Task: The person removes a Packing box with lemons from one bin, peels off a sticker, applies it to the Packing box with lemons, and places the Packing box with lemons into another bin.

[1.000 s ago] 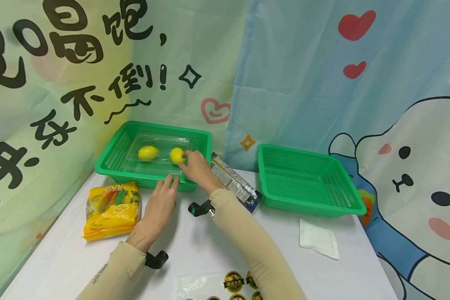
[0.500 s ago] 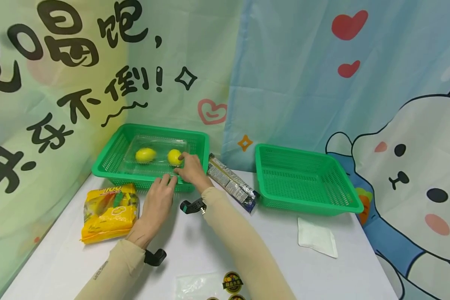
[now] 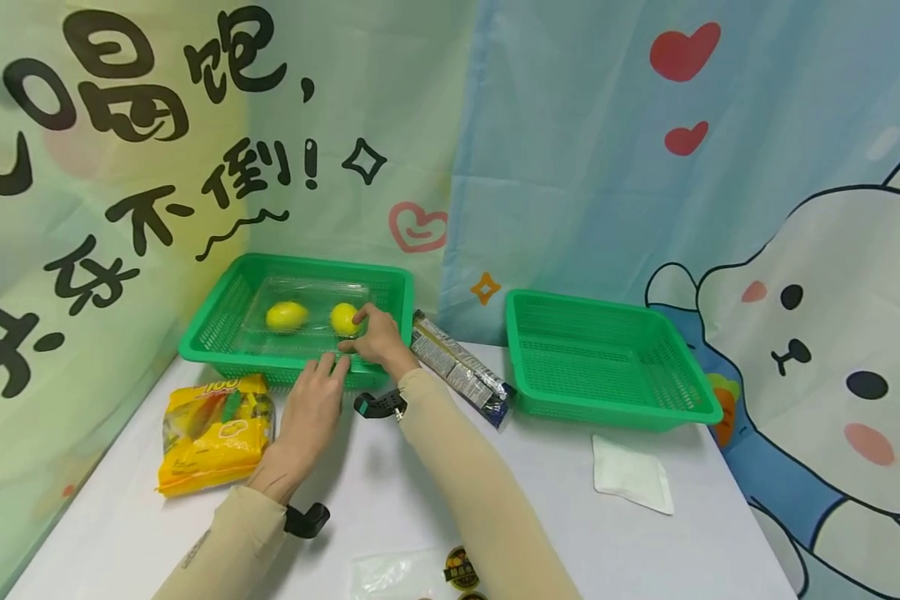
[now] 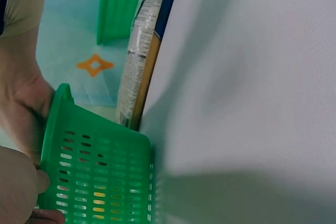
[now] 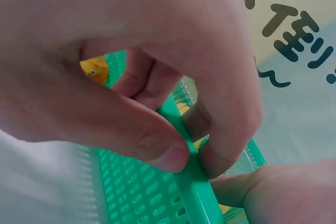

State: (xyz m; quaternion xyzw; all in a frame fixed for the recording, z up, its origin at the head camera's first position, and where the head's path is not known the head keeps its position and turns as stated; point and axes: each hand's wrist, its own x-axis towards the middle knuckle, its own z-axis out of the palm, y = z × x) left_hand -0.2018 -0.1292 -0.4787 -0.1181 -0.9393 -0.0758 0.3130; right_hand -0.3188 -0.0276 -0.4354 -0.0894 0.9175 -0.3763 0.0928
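Observation:
A clear plastic container point(image 3: 307, 342) with two lemons, the left lemon point(image 3: 287, 317) and the right lemon point(image 3: 344, 319), lies inside the left green basket point(image 3: 195, 346). My left hand point(image 3: 312, 417) grips this basket's front rim; the right wrist view shows the thumb point(image 5: 170, 158) outside and fingers inside. Over that rim reaches my right hand point(image 3: 381, 340), index finger and thumb apart around the container's front right corner, partly covering the right lemon. Their exact contact is hard to see. In the left wrist view, the basket wall point(image 4: 126, 156) hides most of the fingers.
A yellow printed bag point(image 3: 217, 433) lies left of my left hand. Between the baskets leans a long silver-and-blue packet point(image 3: 457, 367). The second green basket point(image 3: 615, 400) stands at right, with a white pouch point(image 3: 632, 475) before it. A clear sheet with round stickers point(image 3: 405, 575) lies at the front.
The head view has shifted slightly. Both hands keep nearly the same places at the left basket; the right hand's thumb has moved slightly toward the front rim.

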